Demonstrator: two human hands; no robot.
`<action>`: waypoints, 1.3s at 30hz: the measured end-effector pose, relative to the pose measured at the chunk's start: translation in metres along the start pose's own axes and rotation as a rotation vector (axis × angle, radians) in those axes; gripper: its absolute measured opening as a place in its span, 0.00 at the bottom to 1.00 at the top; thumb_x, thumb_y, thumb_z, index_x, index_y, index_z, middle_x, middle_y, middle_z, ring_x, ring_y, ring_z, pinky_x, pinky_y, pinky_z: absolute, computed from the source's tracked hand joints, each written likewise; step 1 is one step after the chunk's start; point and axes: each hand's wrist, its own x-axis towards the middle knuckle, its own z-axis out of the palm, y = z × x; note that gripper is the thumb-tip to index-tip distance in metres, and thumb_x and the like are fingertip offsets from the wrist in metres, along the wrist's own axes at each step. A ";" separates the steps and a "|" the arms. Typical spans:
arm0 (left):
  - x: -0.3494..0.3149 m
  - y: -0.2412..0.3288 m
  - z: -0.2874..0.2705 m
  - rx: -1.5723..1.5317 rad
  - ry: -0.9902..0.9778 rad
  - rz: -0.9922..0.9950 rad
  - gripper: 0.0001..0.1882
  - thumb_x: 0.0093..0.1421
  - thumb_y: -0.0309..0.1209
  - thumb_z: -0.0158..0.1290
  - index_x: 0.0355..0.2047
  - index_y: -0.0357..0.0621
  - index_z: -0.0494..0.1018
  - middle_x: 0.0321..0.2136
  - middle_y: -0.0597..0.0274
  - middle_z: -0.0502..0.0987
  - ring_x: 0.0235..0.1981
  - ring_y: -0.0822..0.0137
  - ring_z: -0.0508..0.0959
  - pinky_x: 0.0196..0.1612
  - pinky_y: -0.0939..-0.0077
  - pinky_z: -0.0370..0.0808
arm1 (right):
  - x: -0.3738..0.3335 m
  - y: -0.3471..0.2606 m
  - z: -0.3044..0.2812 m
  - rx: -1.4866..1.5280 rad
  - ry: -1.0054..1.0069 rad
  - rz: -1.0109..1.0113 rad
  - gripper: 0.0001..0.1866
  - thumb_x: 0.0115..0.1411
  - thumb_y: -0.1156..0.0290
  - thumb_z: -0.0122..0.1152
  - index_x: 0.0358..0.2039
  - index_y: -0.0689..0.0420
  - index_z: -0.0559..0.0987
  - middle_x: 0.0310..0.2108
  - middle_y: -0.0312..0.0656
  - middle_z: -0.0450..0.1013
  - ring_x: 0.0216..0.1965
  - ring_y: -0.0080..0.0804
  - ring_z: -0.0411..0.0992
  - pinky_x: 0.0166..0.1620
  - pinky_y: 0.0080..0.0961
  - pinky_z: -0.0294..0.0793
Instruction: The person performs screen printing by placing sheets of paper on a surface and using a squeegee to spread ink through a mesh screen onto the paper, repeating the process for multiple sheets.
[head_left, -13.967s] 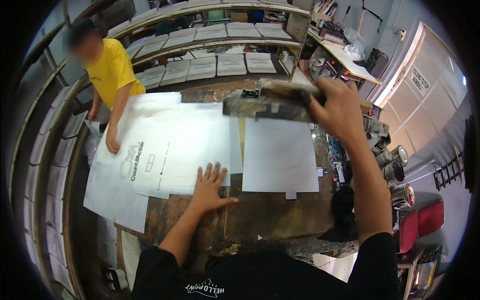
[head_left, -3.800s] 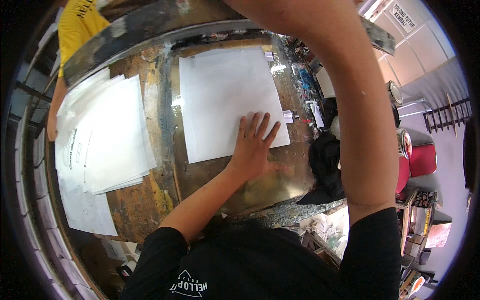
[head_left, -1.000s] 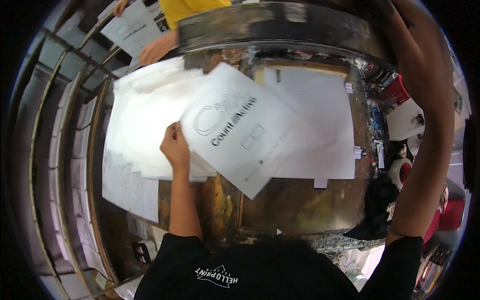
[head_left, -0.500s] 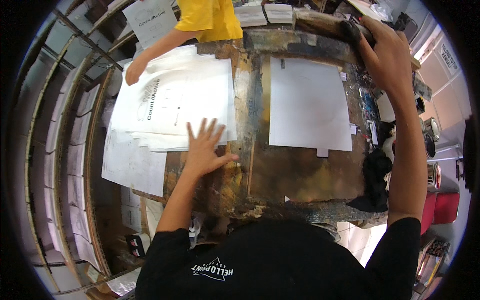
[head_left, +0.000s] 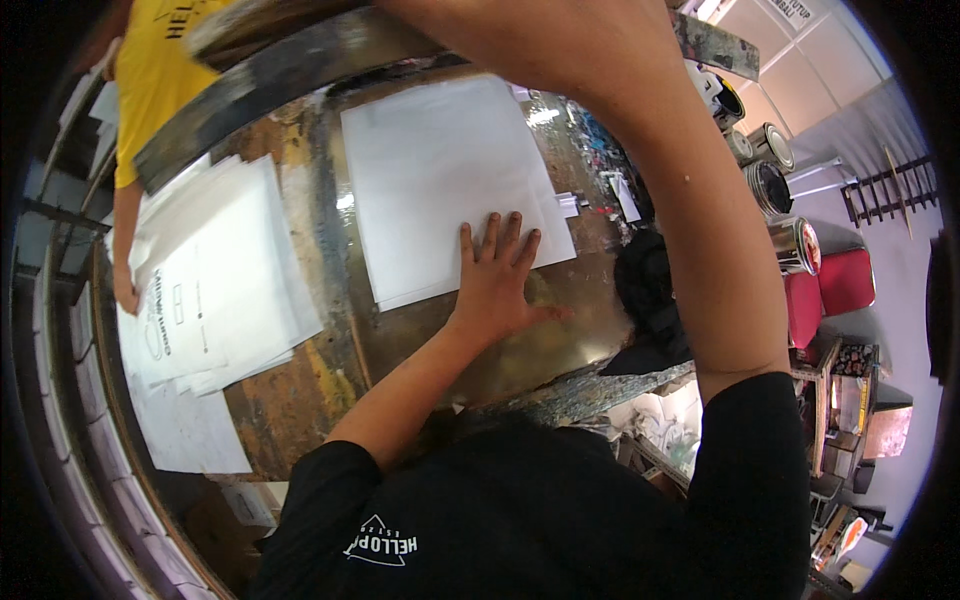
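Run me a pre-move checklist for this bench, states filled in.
1. White sheet lying flat: ok, looks flat.
2. Left hand off the sheet: not ok, fingers spread over its lower edge.
3. Right hand grip: cannot tell, cut off at the top.
4. Black cloth off the sheet: ok, to its right.
5. Co-worker's hand off the sheet: ok, at the printed stack.

You stand in what looks like a printing workshop: your worktable (head_left: 310,370) is smeared with stains, printed sheets (head_left: 225,290) lie piled on it, metal cans (head_left: 767,188) cluster at right, racks (head_left: 133,440) at left.
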 end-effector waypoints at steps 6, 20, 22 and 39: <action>0.006 0.012 0.002 0.025 -0.027 0.048 0.66 0.48 0.86 0.44 0.72 0.45 0.63 0.74 0.43 0.56 0.75 0.37 0.54 0.73 0.23 0.32 | 0.005 0.006 0.001 0.078 -0.037 -0.022 0.35 0.73 0.37 0.38 0.21 0.51 0.74 0.15 0.32 0.65 0.17 0.21 0.61 0.23 0.23 0.66; -0.014 -0.008 -0.048 -0.417 0.408 -0.084 0.54 0.50 0.61 0.69 0.71 0.46 0.65 0.65 0.43 0.67 0.64 0.43 0.70 0.66 0.34 0.66 | 0.023 0.007 0.016 0.080 -0.012 -0.062 0.34 0.73 0.43 0.44 0.18 0.53 0.77 0.13 0.35 0.68 0.15 0.23 0.62 0.22 0.27 0.64; -0.043 -0.045 -0.089 -0.885 0.540 -0.250 0.53 0.49 0.44 0.76 0.72 0.45 0.62 0.61 0.46 0.71 0.58 0.50 0.76 0.59 0.48 0.76 | -0.004 0.002 0.028 -0.028 0.098 -0.057 0.24 0.66 0.44 0.56 0.33 0.54 0.79 0.28 0.42 0.76 0.31 0.39 0.73 0.41 0.43 0.65; -0.184 -0.092 -0.048 -0.155 0.480 -0.549 0.72 0.31 0.70 0.73 0.68 0.31 0.67 0.30 0.62 0.74 0.34 0.61 0.71 0.51 0.60 0.57 | -0.048 0.077 0.274 -0.139 -0.086 -0.056 0.24 0.54 0.78 0.63 0.52 0.54 0.73 0.46 0.41 0.72 0.52 0.44 0.71 0.57 0.55 0.62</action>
